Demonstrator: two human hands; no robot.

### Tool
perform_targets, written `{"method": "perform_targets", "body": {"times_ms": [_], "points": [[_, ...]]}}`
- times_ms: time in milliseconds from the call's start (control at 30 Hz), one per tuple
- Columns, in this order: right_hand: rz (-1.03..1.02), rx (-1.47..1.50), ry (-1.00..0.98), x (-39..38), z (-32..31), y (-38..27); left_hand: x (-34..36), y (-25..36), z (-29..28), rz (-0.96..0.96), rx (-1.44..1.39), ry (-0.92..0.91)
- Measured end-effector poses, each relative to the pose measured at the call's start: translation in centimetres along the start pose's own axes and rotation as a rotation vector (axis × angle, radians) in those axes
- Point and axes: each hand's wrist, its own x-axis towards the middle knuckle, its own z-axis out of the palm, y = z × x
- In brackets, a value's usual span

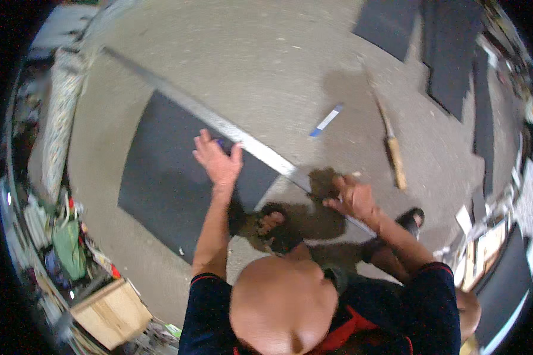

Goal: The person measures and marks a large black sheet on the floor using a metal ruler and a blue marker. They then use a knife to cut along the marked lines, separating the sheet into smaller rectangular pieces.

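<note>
While the left hand (220,165) is laid wide over the sheet (166,171), thumb apart from the fingers, the right hand (355,199) is half curled beyond the sheet's right corner; whether it grips anything cannot be told. Sheet: dark, flat on the floor (231,47), left of its middle. Ruler (237,132): long, metal, set along the sheet's upper right edge and running past it at both ends; left thumb beside it, right hand near its lower end, contact unclear. Purple item (220,143): small, mostly hidden, by the left thumb and fingers. Strip (326,120): blue and white, on the floor, right of the ruler. Tool (397,163): slim, wooden-handled, right of the strip, handle toward the person. Panels (453,53): dark, toward the floor's upper right corner. Roll (62,118): patterned, along the floor's left edge. Bag (70,249): green, amid clutter below the roll. Box (112,313): pale wood, at the floor's lower left corner.
</note>
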Motion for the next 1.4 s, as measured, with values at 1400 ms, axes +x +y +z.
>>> {"method": "perform_targets", "body": {"times_ms": [1400], "points": [[-0.395, -0.607, 0.191, 13.1, -2.3, 3.0, -1.5, -7.1, -26.9, -0.499, -0.153, -0.046]]}}
